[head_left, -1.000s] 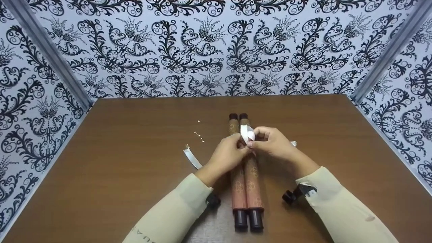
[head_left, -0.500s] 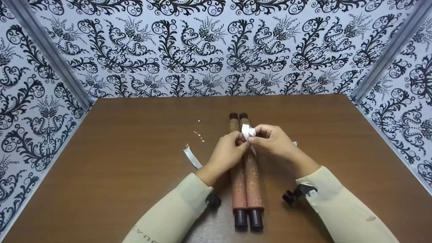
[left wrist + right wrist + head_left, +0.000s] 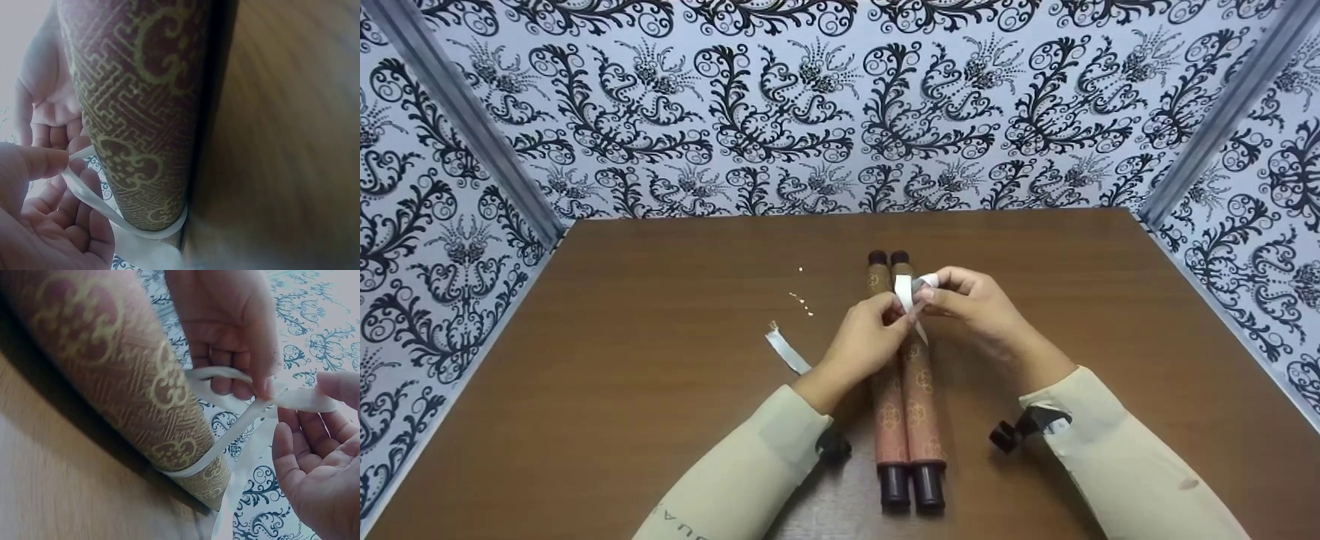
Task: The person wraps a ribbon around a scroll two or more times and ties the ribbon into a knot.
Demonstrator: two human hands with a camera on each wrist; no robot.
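Two patterned scrolls (image 3: 891, 420) with dark end knobs lie side by side on the table, pointing away from me. A white ribbon (image 3: 904, 292) passes round the scroll body near its far end; the wrist views show it drawn against the patterned surface. My left hand (image 3: 864, 341) pinches the ribbon between thumb and finger where its strands cross, just above the scrolls. To the right, my right hand (image 3: 986, 315) pinches another stretch of the same ribbon (image 3: 304, 400). Whether the ribbon goes round one scroll or both cannot be made out.
A loose strip of ribbon (image 3: 786, 351) with a frayed end lies on the brown table (image 3: 660, 337), left of my left hand. Small pale scraps (image 3: 808, 307) lie beyond it. Patterned walls (image 3: 840, 112) enclose the back and sides.
My right hand has shifted slightly up and right, drawing the ribbon with it, and the ribbon's bunched loop has opened out. The left hand stays nearly still, as do the scrolls.
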